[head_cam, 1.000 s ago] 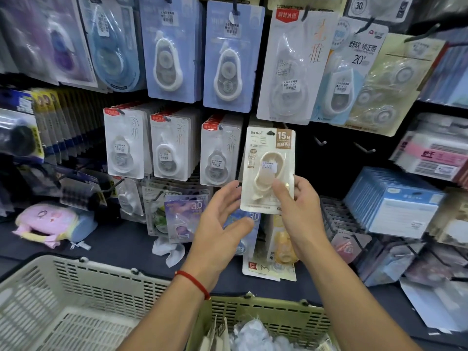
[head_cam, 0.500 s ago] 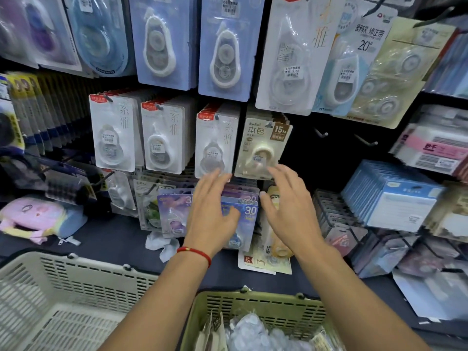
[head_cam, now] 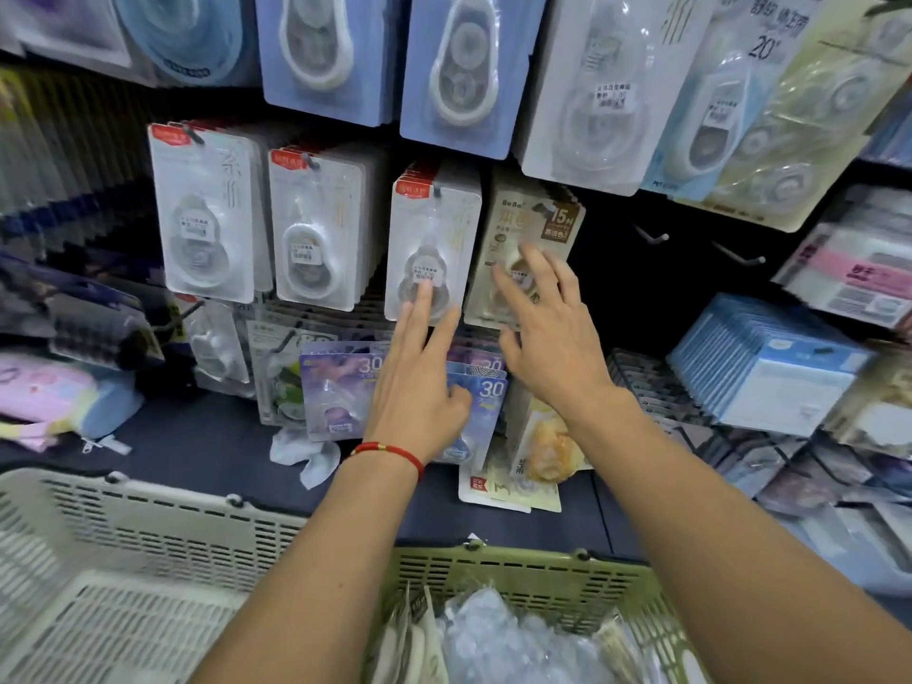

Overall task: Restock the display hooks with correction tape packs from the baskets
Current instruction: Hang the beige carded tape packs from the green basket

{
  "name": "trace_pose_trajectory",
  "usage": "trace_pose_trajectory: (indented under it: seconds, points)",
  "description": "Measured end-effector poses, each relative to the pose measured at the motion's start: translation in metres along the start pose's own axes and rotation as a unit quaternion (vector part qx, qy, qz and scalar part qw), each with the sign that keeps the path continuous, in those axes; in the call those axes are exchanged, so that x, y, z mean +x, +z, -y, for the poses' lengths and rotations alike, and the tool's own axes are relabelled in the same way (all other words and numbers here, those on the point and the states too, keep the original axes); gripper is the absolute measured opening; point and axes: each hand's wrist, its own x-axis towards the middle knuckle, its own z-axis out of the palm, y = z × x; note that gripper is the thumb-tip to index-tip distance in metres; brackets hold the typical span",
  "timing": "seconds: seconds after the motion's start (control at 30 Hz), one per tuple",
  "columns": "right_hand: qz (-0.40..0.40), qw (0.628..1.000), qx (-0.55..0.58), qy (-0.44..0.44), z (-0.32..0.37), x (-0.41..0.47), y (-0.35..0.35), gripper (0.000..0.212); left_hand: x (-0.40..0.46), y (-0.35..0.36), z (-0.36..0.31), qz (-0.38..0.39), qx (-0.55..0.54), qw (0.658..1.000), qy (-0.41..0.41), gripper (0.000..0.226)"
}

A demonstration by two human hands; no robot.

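The beige tape pack (head_cam: 530, 249) hangs on the hook wall, just right of a white pack (head_cam: 434, 244); the right hand (head_cam: 552, 338) reaches up with fingers spread wide and its tips lie on the beige pack, holding nothing. The left hand (head_cam: 419, 382) is flat and open too, fingers straight; its fingertips touch the bottom of the white pack. Both arms stretch out over the green basket (head_cam: 523, 570); a white basket (head_cam: 148, 525) sits to its left.

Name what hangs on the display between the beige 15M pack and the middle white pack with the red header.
In the head view, another red-header white pack hangs between the beige 15M pack and the middle white pack; the left hand touches it.
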Motion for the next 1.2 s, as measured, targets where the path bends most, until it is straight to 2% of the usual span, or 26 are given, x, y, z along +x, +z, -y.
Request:
trace_pose_trajectory:
  seconds: [0.1, 0.17, 0.23, 0.3, 0.37, 0.47, 0.5, 0.57, 0.63, 0.67, 0.7, 0.8, 0.83, 1.0, 1.07, 1.13, 1.2]
  points:
    - [-0.007, 1.000, 0.024, -0.013, 0.001, -0.011, -0.005, 0.069, -0.006, -0.006, 0.003, 0.008, 0.013, 1.000, 0.005, 0.082]
    - [-0.033, 0.997, 0.059, -0.023, 0.003, -0.029, -0.002, 0.062, -0.016, -0.012, 0.004, 0.022, 0.020, 1.000, -0.002, 0.075]
    - [-0.022, 0.992, 0.125, -0.003, 0.007, -0.055, 0.008, 0.052, -0.029, -0.021, 0.006, 0.061, 0.039, 0.997, -0.011, 0.067]
    - [0.058, 0.980, 0.185, 0.040, 0.015, -0.085, 0.023, 0.038, -0.047, -0.030, 0.010, 0.122, 0.077, 0.989, -0.015, 0.060]
    - [0.192, 0.955, 0.213, 0.080, 0.028, -0.120, 0.039, 0.029, -0.068, -0.041, 0.017, 0.185, 0.113, 0.976, -0.028, 0.056]
    - [0.354, 0.906, 0.220, 0.078, 0.059, -0.169, 0.062, 0.022, -0.104, -0.052, 0.026, 0.261, 0.155, 0.952, -0.048, 0.051]
    - [0.394, 0.896, 0.193, 0.065, 0.070, -0.183, 0.070, 0.027, -0.116, -0.052, 0.028, 0.275, 0.164, 0.946, -0.054, 0.049]
    - [0.464, 0.872, 0.144, 0.066, 0.090, -0.211, 0.090, 0.053, -0.141, -0.048, 0.030, 0.291, 0.171, 0.939, -0.067, 0.045]
    - [0.504, 0.837, 0.173, 0.124, 0.108, -0.232, 0.104, 0.083, -0.165, -0.039, 0.030, 0.305, 0.179, 0.932, -0.083, 0.044]
    - [0.506, 0.820, 0.212, 0.160, 0.117, -0.239, 0.107, 0.089, -0.176, -0.035, 0.029, 0.313, 0.186, 0.927, -0.091, 0.045]
    - [0.497, 0.805, 0.258, 0.194, 0.124, -0.245, 0.110, 0.085, -0.186, -0.031, 0.028, 0.319, 0.195, 0.922, -0.098, 0.045]
    - [0.448, 0.768, 0.366, 0.275, 0.135, -0.257, 0.115, 0.049, -0.205, -0.022, 0.029, 0.317, 0.200, 0.918, -0.130, 0.045]
    - [0.439, 0.762, 0.379, 0.287, 0.134, -0.261, 0.115, 0.045, -0.208, -0.019, 0.030, 0.310, 0.194, 0.920, -0.143, 0.042]
    - [0.374, 0.751, 0.417, 0.349, 0.105, -0.274, 0.093, 0.052, -0.219, -0.005, 0.028, 0.253, 0.126, 0.930, -0.236, 0.041]
    - [0.334, 0.747, 0.446, 0.362, 0.089, -0.279, 0.078, 0.047, -0.221, 0.002, 0.025, 0.236, 0.073, 0.930, -0.272, 0.039]
    - [0.288, 0.736, 0.494, 0.362, 0.075, -0.284, 0.061, 0.044, -0.224, 0.011, 0.021, 0.211, -0.011, 0.924, -0.318, 0.024]
    - [0.253, 0.716, 0.546, 0.352, 0.066, -0.289, 0.043, 0.050, -0.225, 0.018, 0.009, 0.187, -0.169, 0.880, -0.402, 0.015]
